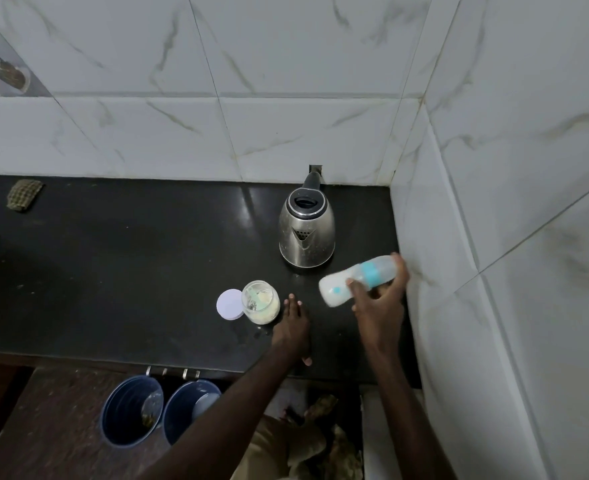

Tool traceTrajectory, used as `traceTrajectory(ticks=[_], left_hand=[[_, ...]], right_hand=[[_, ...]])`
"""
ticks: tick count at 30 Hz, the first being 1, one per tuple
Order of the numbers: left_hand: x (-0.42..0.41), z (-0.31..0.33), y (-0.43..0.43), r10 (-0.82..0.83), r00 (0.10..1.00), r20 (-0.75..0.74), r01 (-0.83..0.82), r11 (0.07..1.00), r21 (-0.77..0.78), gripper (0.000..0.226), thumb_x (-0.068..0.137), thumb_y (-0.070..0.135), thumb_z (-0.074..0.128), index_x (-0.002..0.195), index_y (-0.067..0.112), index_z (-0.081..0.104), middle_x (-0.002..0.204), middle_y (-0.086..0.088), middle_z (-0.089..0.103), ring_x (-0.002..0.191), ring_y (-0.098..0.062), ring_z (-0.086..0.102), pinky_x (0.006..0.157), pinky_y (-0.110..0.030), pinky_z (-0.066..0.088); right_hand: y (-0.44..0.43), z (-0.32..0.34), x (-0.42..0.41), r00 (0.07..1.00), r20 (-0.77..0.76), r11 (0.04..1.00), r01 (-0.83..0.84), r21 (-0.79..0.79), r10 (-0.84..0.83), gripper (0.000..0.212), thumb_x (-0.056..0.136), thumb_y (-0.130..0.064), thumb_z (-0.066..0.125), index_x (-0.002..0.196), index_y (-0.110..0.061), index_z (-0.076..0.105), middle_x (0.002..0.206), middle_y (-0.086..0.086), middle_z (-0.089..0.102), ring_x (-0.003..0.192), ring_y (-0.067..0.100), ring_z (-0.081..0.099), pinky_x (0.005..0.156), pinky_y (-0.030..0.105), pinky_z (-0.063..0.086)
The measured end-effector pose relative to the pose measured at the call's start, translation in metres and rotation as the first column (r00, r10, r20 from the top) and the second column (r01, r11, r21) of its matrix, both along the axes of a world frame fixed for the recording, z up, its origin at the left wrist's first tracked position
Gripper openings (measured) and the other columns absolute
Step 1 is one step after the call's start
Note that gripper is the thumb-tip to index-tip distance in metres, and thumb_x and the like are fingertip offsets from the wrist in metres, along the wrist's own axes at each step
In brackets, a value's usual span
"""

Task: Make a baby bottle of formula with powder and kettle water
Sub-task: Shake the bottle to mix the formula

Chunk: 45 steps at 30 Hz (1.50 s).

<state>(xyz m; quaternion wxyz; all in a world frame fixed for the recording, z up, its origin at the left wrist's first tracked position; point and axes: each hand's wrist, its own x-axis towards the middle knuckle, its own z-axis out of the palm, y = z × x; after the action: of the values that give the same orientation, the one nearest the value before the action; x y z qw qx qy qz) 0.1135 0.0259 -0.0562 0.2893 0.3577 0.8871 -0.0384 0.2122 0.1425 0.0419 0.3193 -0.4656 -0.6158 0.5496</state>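
One black counter (pixel 130 271) meets marble-tiled walls (pixel 286 116), bearing a kettle (pixel 306 233).

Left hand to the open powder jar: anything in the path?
Nothing visible. The left hand lies flat on the counter just right of the powder jar, bare countertop between them. The jar's lid sits on its far side, to the left. The right hand holds the bottle clear, further right.

Dim, flat indoor light — soft glare streaks on the black counter (pixel 147 271), motion-blurred bottle (pixel 355 278), wide-angle bending at edges.
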Motion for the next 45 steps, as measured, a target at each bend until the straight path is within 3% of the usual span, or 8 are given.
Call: traceTrajectory(ticks=[8,14,18,23,28,33,38,45], left_hand=[[0.000,-0.007,0.003,0.023,1.000,0.013,-0.023,1.000,-0.017,0.152,0.058,0.032,0.099,0.160,0.000,-0.009,0.163,-0.029,-0.022,0.155,-0.040,-0.013,0.125,-0.049,0.021],[-0.001,-0.005,0.001,-0.015,1.000,-0.016,0.015,1.000,-0.020,0.149,0.059,0.035,0.098,0.158,-0.007,-0.006,0.164,-0.032,-0.018,0.156,-0.040,-0.010,0.126,-0.046,0.013],[-0.001,-0.010,0.003,0.027,1.000,0.011,-0.026,0.999,-0.022,0.154,0.055,0.032,0.100,0.160,-0.001,-0.009,0.164,-0.028,-0.022,0.156,-0.039,-0.013,0.125,-0.050,0.023],[-0.001,-0.004,0.001,0.004,1.000,0.002,-0.004,1.000,-0.003,0.150,0.057,0.032,0.098,0.159,-0.006,-0.006,0.164,-0.030,-0.019,0.156,-0.038,-0.011,0.126,-0.045,0.018],[0.000,-0.005,0.001,0.014,1.000,0.011,-0.014,1.000,-0.013,0.151,0.058,0.031,0.098,0.160,0.000,-0.009,0.164,-0.029,-0.021,0.156,-0.039,-0.013,0.126,-0.048,0.020],[-0.001,-0.005,0.000,0.003,1.000,-0.016,-0.003,1.000,0.003,0.149,0.060,0.033,0.098,0.159,-0.005,-0.007,0.165,-0.029,-0.018,0.156,-0.038,-0.010,0.125,-0.043,0.015],[0.002,-0.011,0.002,0.077,0.997,0.019,-0.078,0.997,0.006,0.156,0.055,0.027,0.100,0.160,0.000,-0.012,0.165,-0.023,-0.022,0.157,-0.035,-0.012,0.126,-0.044,0.021],[0.004,-0.008,0.007,0.014,0.999,-0.036,-0.015,0.999,-0.035,0.152,0.055,0.027,0.100,0.158,-0.007,-0.006,0.164,-0.031,-0.016,0.156,-0.041,-0.005,0.119,-0.050,0.035]], right_hand=[[-0.007,-0.013,0.000,0.966,0.081,0.969,-0.245,-0.013,0.245,0.089,0.081,-0.026,0.084,0.149,-0.052,0.031,0.134,0.002,0.064,0.104,0.023,0.072,0.080,0.043,0.065],[-0.001,-0.005,0.001,0.987,-0.048,0.988,0.154,-0.015,-0.154,0.090,0.085,-0.030,0.083,0.152,-0.049,0.026,0.142,0.001,0.058,0.111,0.022,0.069,0.081,0.050,0.065],[-0.012,-0.018,0.004,0.965,0.110,0.971,-0.240,0.015,0.237,0.093,0.081,-0.025,0.086,0.151,-0.049,0.030,0.141,-0.003,0.059,0.113,0.018,0.068,0.090,0.043,0.063],[-0.003,-0.010,0.004,0.985,-0.036,0.985,0.165,-0.044,-0.167,0.090,0.084,-0.030,0.084,0.150,-0.052,0.027,0.141,0.002,0.058,0.111,0.024,0.069,0.082,0.050,0.064],[-0.008,-0.020,0.004,0.967,0.116,0.974,-0.228,0.013,0.225,0.092,0.082,-0.030,0.085,0.152,-0.050,0.028,0.137,0.003,0.062,0.109,0.021,0.070,0.085,0.046,0.064],[-0.001,-0.014,0.003,0.986,-0.052,0.987,0.156,-0.044,-0.158,0.089,0.081,-0.039,0.083,0.149,-0.053,0.027,0.143,0.002,0.057,0.114,0.026,0.068,0.080,0.051,0.065],[-0.009,-0.025,0.006,0.952,0.103,0.957,-0.290,0.018,0.287,0.093,0.082,-0.030,0.086,0.152,-0.050,0.029,0.138,-0.003,0.062,0.107,0.016,0.070,0.089,0.041,0.063],[0.000,-0.027,0.008,0.999,0.040,1.000,-0.004,0.008,0.004,0.089,0.082,-0.035,0.085,0.149,-0.052,0.029,0.142,0.002,0.059,0.115,0.024,0.069,0.085,0.051,0.063]])
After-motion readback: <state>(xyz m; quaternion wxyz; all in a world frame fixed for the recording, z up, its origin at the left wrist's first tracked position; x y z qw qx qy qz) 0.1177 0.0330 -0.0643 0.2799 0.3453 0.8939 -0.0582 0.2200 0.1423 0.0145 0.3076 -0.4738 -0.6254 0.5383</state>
